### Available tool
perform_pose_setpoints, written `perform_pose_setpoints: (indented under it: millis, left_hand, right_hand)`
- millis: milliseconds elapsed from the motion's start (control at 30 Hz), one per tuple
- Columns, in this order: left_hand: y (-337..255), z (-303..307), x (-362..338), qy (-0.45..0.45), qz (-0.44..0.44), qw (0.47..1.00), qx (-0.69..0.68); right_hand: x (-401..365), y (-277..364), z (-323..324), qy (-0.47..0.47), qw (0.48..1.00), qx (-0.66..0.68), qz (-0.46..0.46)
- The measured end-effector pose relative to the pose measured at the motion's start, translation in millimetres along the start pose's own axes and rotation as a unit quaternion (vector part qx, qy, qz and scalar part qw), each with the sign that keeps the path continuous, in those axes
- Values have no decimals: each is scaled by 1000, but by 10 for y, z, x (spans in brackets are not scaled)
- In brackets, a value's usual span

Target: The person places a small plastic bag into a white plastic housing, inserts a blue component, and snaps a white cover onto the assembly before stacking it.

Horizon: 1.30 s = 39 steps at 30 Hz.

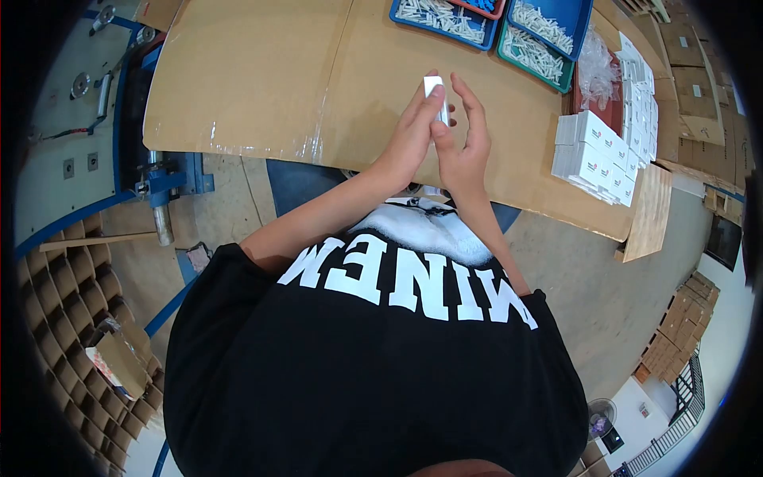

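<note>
Right, both hands are up in the upper middle of the frame, and between them sits a small white box point(434, 86), standing upright over the brown cardboard-covered desk point(254, 71). The left hand point(413, 131) wraps it from the left side, fingers curled onto its face. The right hand point(465, 147) presses in from the right, thumb against the box and the other fingers stretched long beside it, so it is gripped from both sides. The two hands touch each other just below the box. Up at the top edge there is a blue tray point(443, 17) full of little white pieces, and to its right a green tray point(534, 54) with more of the same, both well apart from the hands. Further right lies a crumpled clear plastic bag point(596, 67). Below that, at the right edge of the desk, is a stack of white boxes point(596, 155), neatly packed side by side. Filling the bottom of the frame is the person's black shirt point(358, 381) with big white letters. Off in the lower left is a cardboard grid point(67, 290) of divider cells, and on the left side a blue metal frame point(171, 184) sits at the edge of the desk.
</note>
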<state>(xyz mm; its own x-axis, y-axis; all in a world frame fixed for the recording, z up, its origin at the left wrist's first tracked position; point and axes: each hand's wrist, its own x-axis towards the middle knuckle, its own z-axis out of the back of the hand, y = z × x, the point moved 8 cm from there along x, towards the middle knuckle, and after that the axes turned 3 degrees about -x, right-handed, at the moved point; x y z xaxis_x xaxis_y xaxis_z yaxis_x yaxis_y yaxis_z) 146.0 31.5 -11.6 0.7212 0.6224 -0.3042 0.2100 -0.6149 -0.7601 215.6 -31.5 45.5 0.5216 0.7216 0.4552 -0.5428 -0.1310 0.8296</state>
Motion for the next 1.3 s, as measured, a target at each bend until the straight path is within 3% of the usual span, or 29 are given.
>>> perform_pose_setpoints:
  millis: [33,133,233,667,1300]
  left_hand:
    - [-20,33,12,3,-16,1000,-3]
    - [-142,27,-16,4,-66,998,7]
    - [-240,2,-66,3,-116,992,49]
    - [-328,-7,-200,8,-210,965,158]
    - [-316,-13,-241,17,-211,970,124]
  right_hand:
    - [9,28,-1,17,995,-94,10]
    - [-35,0,-56,57,996,-17,-61]
    - [-37,132,-74,84,993,-87,-2]
    - [-101,260,-121,82,992,-94,13]
    - [-122,272,-87,65,993,-101,6]
